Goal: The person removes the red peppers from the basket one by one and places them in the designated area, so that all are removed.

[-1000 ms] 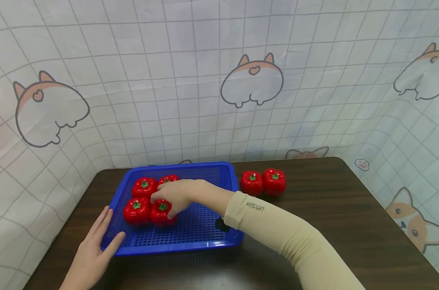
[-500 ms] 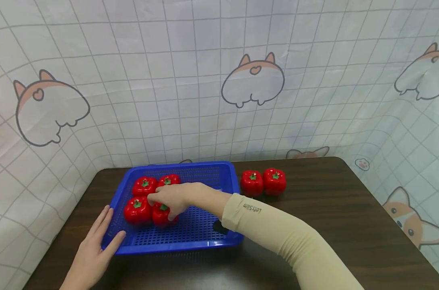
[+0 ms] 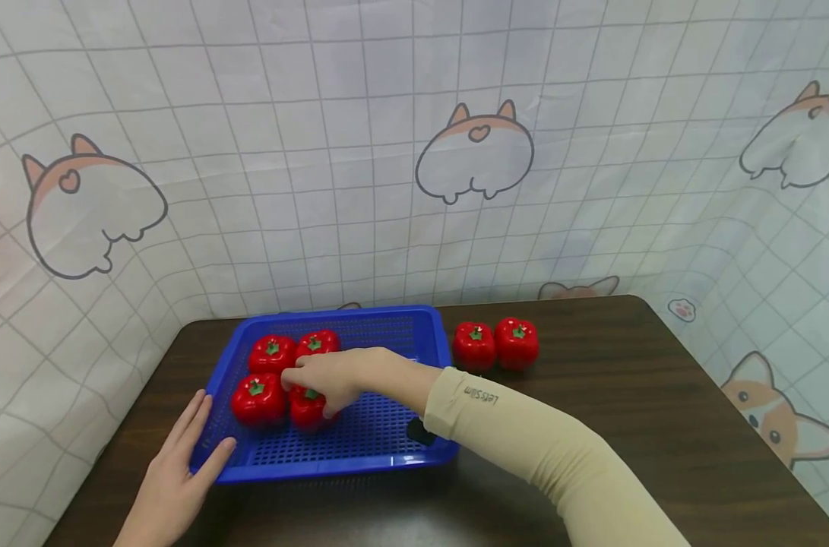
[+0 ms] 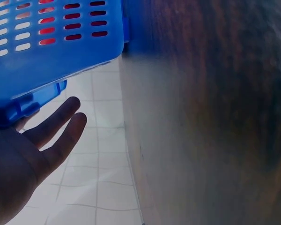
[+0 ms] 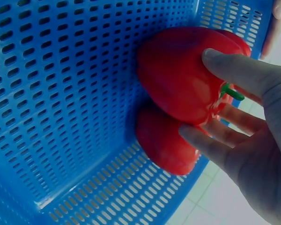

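Observation:
A blue plastic basket (image 3: 318,466) holds several red bell peppers with green stems, grouped at its left. My right hand (image 3: 332,380) reaches in from the right and grips the front right bell pepper (image 3: 309,416) from above. In the right wrist view, the thumb (image 5: 239,68) lies on one side of this pepper and the fingers on its other side, beside a second bell pepper (image 5: 161,138). Behind and left of the hand sit the back right (image 3: 318,340), back left (image 3: 272,355) and front left (image 3: 258,400) peppers. My left hand (image 3: 178,471) rests, fingers extended, at the basket's left front corner.
Two more red bell peppers (image 3: 474,347) stand side by side on the dark wooden table (image 3: 605,380), right of the basket. A white grid-patterned cloth (image 3: 359,190) with cartoon dogs hangs behind and around the table.
My right hand has come slightly toward the front of the basket, and the bell pepper under it has shifted slightly right. The left hand stays at the basket's corner.

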The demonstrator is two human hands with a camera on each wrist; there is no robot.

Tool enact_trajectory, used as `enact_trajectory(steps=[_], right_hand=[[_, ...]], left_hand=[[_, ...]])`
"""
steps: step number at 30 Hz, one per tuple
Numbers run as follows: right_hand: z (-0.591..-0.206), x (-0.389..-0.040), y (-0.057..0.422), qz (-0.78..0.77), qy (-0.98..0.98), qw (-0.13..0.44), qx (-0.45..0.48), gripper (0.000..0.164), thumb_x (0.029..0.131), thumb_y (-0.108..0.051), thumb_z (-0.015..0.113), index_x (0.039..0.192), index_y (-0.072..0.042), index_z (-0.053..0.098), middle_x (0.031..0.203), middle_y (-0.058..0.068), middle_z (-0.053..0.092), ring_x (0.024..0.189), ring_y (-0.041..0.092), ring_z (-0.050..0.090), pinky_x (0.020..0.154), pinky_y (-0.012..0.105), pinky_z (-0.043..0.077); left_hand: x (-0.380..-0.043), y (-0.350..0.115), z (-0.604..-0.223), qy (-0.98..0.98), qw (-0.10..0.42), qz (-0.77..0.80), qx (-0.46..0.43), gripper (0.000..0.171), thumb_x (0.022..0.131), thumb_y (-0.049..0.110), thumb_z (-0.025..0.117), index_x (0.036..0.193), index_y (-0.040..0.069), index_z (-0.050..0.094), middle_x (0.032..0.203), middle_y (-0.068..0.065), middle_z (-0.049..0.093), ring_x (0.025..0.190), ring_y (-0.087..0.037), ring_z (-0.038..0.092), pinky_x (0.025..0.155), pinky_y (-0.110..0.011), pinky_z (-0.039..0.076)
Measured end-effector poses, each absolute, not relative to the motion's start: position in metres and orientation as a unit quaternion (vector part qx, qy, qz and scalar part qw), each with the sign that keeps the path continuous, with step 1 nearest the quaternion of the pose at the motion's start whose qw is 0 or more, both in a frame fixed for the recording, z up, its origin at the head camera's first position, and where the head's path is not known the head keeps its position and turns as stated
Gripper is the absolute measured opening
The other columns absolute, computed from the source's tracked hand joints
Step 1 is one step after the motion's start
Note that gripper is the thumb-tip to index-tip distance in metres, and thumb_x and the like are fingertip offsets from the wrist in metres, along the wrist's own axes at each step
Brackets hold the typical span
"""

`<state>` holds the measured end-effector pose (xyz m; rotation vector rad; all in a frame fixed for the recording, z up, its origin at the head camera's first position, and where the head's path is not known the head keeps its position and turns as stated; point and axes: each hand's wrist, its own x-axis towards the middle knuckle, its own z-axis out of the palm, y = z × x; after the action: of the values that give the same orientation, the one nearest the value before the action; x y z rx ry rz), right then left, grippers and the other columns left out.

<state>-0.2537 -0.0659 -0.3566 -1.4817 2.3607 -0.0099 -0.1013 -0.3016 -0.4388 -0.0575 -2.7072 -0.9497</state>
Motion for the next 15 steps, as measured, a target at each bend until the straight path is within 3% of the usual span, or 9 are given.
enact_trajectory(steps=[15], right_hand=[[-0.34,-0.258,-0.031,-0.029,0.829,0.182,-0.528,0.062,0.09,-0.012,0.08,0.145,-0.019,0.052,0.144,-0.002,0.051,0.131,0.011,0.046,0.096,0.026,0.052]], left_hand=[[-0.1,-0.301,-0.438,-0.936,0.138,-0.322,-0.024,0.074,0.104,0.035,0.061,0.164,0.009,0.025,0.171,-0.01,0.015,0.145,-0.054,0.028,0.105,-0.076,0.028]])
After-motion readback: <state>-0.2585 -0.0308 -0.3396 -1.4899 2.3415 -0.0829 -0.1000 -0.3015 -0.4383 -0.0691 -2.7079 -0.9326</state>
